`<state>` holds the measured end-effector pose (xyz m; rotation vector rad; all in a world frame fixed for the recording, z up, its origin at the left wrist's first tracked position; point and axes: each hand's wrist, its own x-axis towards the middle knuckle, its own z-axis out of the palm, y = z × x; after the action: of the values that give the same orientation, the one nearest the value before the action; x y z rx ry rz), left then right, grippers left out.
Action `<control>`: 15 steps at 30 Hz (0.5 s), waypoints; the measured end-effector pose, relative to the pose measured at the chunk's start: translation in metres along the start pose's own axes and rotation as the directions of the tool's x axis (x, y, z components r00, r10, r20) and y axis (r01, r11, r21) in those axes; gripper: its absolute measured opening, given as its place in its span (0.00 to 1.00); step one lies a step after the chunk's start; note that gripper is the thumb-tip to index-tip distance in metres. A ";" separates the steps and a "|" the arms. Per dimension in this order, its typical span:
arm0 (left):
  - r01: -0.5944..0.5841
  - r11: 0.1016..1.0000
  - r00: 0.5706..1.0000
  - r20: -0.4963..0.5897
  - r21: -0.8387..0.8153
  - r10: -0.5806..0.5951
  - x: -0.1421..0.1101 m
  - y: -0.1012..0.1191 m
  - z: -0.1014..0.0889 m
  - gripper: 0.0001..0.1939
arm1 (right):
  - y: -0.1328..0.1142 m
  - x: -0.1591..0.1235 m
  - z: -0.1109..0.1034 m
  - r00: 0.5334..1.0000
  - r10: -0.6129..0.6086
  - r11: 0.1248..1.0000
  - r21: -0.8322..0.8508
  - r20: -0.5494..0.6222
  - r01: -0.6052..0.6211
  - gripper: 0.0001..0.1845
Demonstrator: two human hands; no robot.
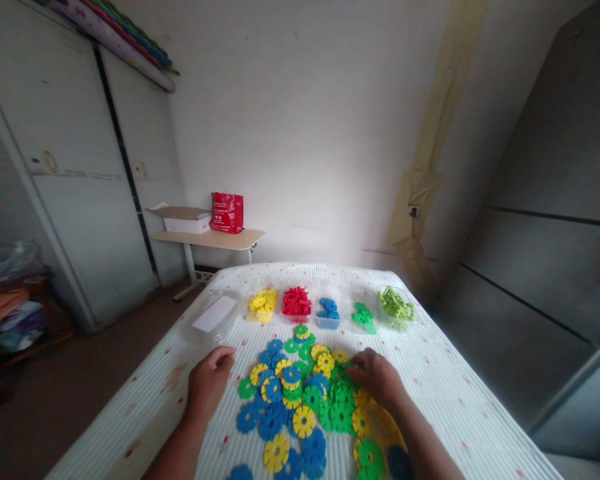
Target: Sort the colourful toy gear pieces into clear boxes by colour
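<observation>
Surface: white ribbed table (445, 393), lower frame.
Discs (305, 400): mixed pile, bottom centre.
Left hand (210, 380): loosely curled, empty, left of pile.
Right hand (375, 377): fingers on discs; grasp unclear.
Tubs (296, 303): colour-sorted row behind pile.

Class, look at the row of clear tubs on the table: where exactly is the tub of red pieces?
The red tub stands second from the left of the filled tubs in the far row, between the yellow tub and the blue tub, beyond the loose pile.
</observation>
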<state>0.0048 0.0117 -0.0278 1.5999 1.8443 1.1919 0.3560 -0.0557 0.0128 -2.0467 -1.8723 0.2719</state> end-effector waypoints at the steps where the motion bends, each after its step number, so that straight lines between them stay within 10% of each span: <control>1: 0.003 1.000 1.000 0.005 -0.003 -0.003 0.000 -0.001 0.000 0.14 | -0.004 -0.001 0.003 1.000 -0.004 0.999 -0.046 -0.001 0.003 0.14; 8: 0.019 1.000 1.000 0.024 -0.017 -0.019 0.002 -0.003 0.002 0.15 | -0.018 -0.003 0.009 1.000 0.017 0.997 -0.070 -0.013 -0.018 0.12; 15: 0.011 1.000 0.999 0.033 -0.009 -0.010 0.002 0.000 0.000 0.15 | -0.005 0.003 0.008 0.999 0.048 0.962 0.268 -0.015 -0.042 0.09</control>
<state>0.0047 0.0132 -0.0272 1.5936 1.8220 1.1604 0.3486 -0.0514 0.0074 -1.9017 -1.6746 0.4858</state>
